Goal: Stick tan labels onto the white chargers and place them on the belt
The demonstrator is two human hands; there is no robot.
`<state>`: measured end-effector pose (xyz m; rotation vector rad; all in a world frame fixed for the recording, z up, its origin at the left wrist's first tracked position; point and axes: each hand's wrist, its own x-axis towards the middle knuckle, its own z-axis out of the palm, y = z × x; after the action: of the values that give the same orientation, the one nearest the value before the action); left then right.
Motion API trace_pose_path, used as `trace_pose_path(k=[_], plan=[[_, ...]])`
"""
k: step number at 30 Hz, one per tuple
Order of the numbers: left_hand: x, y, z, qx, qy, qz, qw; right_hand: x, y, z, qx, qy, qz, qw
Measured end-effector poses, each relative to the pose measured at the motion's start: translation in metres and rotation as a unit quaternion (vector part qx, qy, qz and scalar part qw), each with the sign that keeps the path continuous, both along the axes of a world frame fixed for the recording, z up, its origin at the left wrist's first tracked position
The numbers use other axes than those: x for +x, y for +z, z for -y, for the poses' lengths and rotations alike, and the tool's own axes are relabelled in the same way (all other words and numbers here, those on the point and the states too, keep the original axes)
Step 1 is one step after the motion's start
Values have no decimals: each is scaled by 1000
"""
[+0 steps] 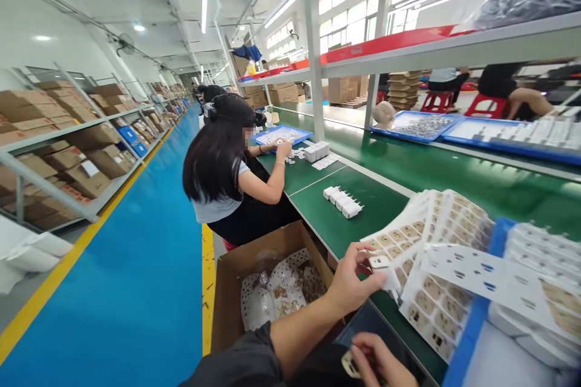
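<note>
My left hand (356, 281) reaches out over the table edge, its fingers closed around a white charger (379, 263) with a dark slot in its end face. Low in the view my right hand (381, 363) pinches a small beige sticker (350, 364) with cut-outs. Just beyond my left hand lie sheets of similar beige stickers (402, 240), fanned and overlapping. A peeled white backing strip with holes (485, 272) lies across them.
Several white chargers (342, 202) stand in a row on the green table (290, 190). A blue-rimmed tray (472, 332) of chargers is at right. An open cardboard box (231, 314) holds scrap sheets. A seated co-worker (227, 175) handles small parts further along.
</note>
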<state>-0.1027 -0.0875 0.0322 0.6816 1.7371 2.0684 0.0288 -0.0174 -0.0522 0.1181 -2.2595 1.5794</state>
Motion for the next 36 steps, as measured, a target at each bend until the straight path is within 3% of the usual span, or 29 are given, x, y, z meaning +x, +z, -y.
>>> trace_pose_path(k=[1,4,7,12,16,20,23,25,28,32,36], plan=[[-6,1,5,6,8,9,1000,-16,-11,14,-21,25,4,999],[-13,-1,17,5,29,13,999,-62,-39,44,-48,1,-26,999],[-14,-7,24,-10,34,0,999,-82,-53,54,48,30,4,998],[-24,-20,34,-74,52,-72,993,-63,-68,49,146,134,99,975],[-37,-26,21,-140,110,-224,958,-53,-96,50,120,78,199,970],[-59,-22,-12,-120,74,-358,923,-50,-120,40,96,68,260,958],[-84,-14,-30,-142,122,-405,895,-40,-123,33,97,74,266,956],[-103,-11,-37,-211,155,-426,866,-33,-122,31,103,80,261,956],[-128,-18,-44,-300,152,-444,830,-28,-119,29,114,89,255,956],[-143,-32,-46,-346,146,-440,816,-29,-114,28,126,99,258,953],[-151,-30,-39,-380,170,-422,805,-25,-100,23,138,103,272,947]])
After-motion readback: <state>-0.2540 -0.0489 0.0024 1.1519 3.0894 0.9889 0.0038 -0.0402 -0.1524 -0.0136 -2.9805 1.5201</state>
